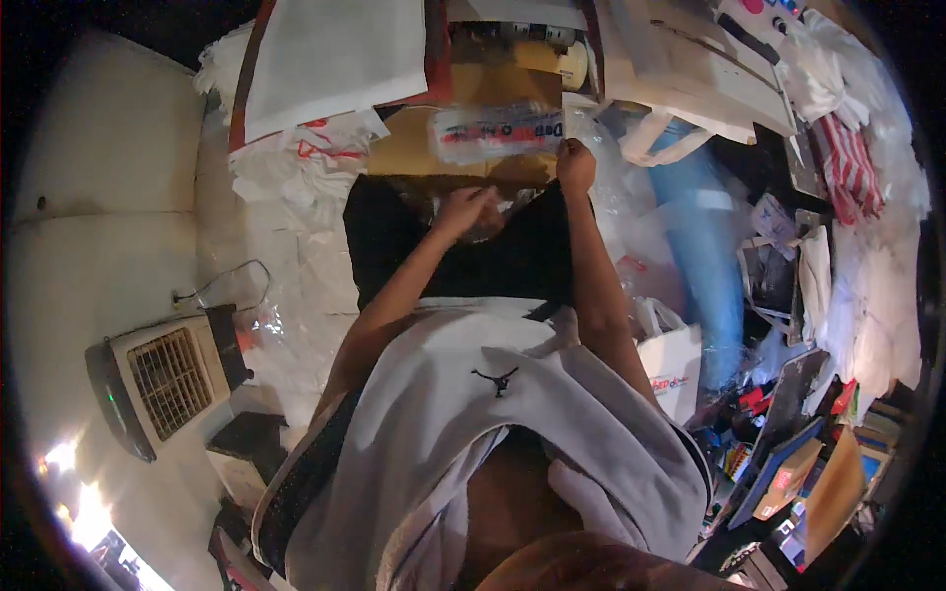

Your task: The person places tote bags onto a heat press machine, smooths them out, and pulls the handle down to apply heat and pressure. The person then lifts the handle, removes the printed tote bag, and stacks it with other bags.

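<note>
My right hand is closed on the right end of a clear plastic packet with printed lettering, held out over a brown cardboard box. Lower and to the left, my left hand rests with curled fingers on crinkled clear plastic that lies on a black cloth. Whether the left hand grips that plastic is unclear. Both bare forearms reach forward from my lap, which is covered by a grey garment.
White bags pile up at the left beside a small grille-fronted fan heater. A blue roll, white bags, a white paper bag and stacked books crowd the right. A white folded cloth lies at the back.
</note>
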`<state>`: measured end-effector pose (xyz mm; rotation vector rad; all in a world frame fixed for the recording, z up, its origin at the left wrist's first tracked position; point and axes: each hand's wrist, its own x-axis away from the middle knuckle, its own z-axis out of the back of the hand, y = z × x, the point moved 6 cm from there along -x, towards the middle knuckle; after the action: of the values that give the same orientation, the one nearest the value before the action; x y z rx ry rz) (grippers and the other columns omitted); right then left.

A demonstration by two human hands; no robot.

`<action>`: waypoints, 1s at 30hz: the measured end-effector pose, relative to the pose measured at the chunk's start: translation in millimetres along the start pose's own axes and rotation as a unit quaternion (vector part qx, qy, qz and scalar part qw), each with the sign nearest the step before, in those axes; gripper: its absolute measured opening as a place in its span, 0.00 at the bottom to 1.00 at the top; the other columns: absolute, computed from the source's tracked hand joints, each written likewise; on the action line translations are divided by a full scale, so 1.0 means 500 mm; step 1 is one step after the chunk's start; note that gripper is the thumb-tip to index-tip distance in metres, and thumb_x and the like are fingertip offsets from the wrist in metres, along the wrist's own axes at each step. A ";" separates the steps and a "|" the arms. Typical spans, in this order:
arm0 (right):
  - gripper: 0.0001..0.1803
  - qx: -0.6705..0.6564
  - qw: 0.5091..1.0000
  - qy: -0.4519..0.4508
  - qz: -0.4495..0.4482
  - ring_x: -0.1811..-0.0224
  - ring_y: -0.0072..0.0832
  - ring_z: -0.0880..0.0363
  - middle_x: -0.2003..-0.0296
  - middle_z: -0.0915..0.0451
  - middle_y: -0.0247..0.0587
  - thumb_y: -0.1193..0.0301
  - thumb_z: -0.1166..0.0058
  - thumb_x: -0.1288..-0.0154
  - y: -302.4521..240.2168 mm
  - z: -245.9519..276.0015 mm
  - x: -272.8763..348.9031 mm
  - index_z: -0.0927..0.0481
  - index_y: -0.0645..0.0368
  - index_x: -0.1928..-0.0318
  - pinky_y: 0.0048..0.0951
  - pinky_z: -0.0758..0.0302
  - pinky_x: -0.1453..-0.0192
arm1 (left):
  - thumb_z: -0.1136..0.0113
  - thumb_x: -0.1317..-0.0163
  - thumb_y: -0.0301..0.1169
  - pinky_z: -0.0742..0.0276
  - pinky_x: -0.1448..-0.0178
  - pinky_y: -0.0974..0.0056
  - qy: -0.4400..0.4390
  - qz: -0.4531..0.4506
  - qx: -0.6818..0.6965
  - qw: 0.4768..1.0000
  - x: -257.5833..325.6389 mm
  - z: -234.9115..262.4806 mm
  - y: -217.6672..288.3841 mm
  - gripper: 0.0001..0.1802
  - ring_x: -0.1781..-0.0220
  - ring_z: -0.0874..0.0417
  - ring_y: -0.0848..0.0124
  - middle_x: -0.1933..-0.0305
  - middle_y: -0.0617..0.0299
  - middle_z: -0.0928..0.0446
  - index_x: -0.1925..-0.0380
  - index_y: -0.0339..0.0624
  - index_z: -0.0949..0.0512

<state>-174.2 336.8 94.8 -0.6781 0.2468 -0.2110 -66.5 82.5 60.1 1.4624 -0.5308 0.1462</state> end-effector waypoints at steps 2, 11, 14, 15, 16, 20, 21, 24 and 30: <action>0.14 -0.001 1.000 0.025 0.007 0.64 0.51 0.14 0.68 0.14 0.51 0.62 0.45 0.31 -0.036 0.035 0.012 0.13 0.57 0.61 0.45 0.20 0.59 | 0.45 0.27 0.56 0.15 0.53 0.61 -0.110 0.153 0.262 0.947 -0.039 -0.104 -0.005 0.29 0.59 0.11 0.64 0.59 0.55 0.13 0.50 0.38 0.18; 0.12 0.032 0.998 -0.001 -0.052 0.69 0.38 0.13 0.69 0.12 0.47 0.64 0.42 0.34 0.089 -0.030 -0.013 0.13 0.60 0.63 0.39 0.19 0.60 | 0.46 0.28 0.56 0.19 0.38 0.55 -0.052 0.128 0.501 0.855 -0.190 -0.227 0.008 0.32 0.43 0.16 0.59 0.44 0.51 0.18 0.41 0.39 0.25; 0.10 0.092 0.991 -0.031 -0.090 0.68 0.32 0.13 0.70 0.13 0.46 0.66 0.42 0.36 0.156 -0.078 -0.019 0.14 0.59 0.62 0.35 0.19 0.61 | 0.45 0.29 0.55 0.19 0.37 0.55 -0.017 0.158 0.416 0.895 -0.188 -0.198 -0.064 0.32 0.41 0.17 0.60 0.43 0.52 0.19 0.39 0.39 0.26; 0.09 0.029 0.997 -0.030 -0.067 0.68 0.31 0.13 0.70 0.13 0.45 0.68 0.42 0.36 0.153 -0.093 -0.033 0.15 0.59 0.59 0.34 0.19 0.61 | 0.44 0.29 0.55 0.19 0.37 0.55 -0.018 0.173 0.395 0.902 -0.177 -0.183 -0.090 0.32 0.41 0.17 0.59 0.43 0.51 0.19 0.39 0.39 0.26; 0.10 -0.017 0.997 -0.041 -0.069 0.68 0.31 0.13 0.69 0.13 0.45 0.70 0.43 0.36 0.147 -0.109 -0.046 0.16 0.59 0.57 0.33 0.19 0.61 | 0.44 0.29 0.55 0.19 0.37 0.55 -0.011 0.194 0.368 0.909 -0.165 -0.166 -0.112 0.33 0.42 0.17 0.59 0.43 0.51 0.19 0.39 0.39 0.26; 0.15 -0.351 0.926 -0.116 -0.078 0.67 0.30 0.14 0.67 0.12 0.45 0.76 0.46 0.34 0.068 -0.133 -0.049 0.20 0.61 0.48 0.29 0.20 0.62 | 0.41 0.31 0.56 0.20 0.37 0.56 -0.072 0.147 0.463 0.871 -0.118 -0.143 -0.113 0.33 0.42 0.17 0.59 0.43 0.51 0.19 0.39 0.39 0.26; 0.14 -0.323 0.941 -0.102 -0.015 0.68 0.28 0.16 0.65 0.13 0.43 0.77 0.47 0.33 0.026 -0.113 -0.046 0.22 0.64 0.47 0.26 0.22 0.64 | 0.41 0.31 0.56 0.20 0.37 0.56 -0.091 0.132 0.490 0.857 -0.113 -0.143 -0.091 0.33 0.42 0.17 0.59 0.43 0.52 0.19 0.40 0.40 0.25; 0.14 -0.406 0.904 -0.071 -0.114 0.65 0.27 0.18 0.64 0.14 0.41 0.75 0.46 0.31 -0.039 -0.033 0.008 0.22 0.63 0.47 0.24 0.23 0.60 | 0.41 0.29 0.52 0.21 0.38 0.57 -0.114 0.072 0.565 0.814 -0.119 -0.137 0.021 0.28 0.43 0.18 0.61 0.45 0.57 0.18 0.42 0.42 0.23; 0.13 -0.441 0.892 0.028 -0.093 0.61 0.24 0.22 0.60 0.19 0.37 0.72 0.44 0.30 -0.163 0.305 0.138 0.21 0.64 0.48 0.27 0.26 0.55 | 0.33 0.33 0.44 0.20 0.41 0.57 0.040 -0.051 0.499 0.864 -0.025 -0.058 0.276 0.27 0.44 0.17 0.62 0.43 0.60 0.18 0.40 0.41 0.23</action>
<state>-73.0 346.3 250.7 -1.6079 0.3335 -0.3029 -126.3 130.2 179.2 2.4807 -0.2974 0.4416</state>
